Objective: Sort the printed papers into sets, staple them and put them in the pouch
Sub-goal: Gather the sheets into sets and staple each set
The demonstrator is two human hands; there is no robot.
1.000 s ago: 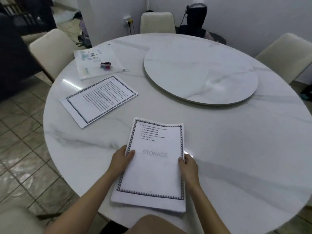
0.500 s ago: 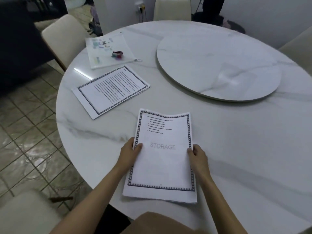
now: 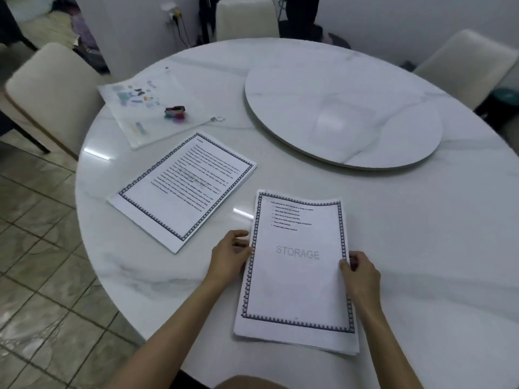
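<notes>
A stack of printed papers with a dark border and the word STORAGE lies at the table's near edge. My left hand grips its left edge, and my right hand holds its right edge with the thumb on top. A second bordered stack of text pages lies to the left, apart from both hands. Farther left lies a clear pouch with coloured prints. A small pink and black stapler rests on the pouch.
The round white marble table carries a raised turntable at the back right. Cream chairs stand at the left, the back and the right. Tiled floor lies to the left.
My left hand has slid off the top sheet to the stack's left edge. The view has shifted, so the table sits further right and lower in the frame.
</notes>
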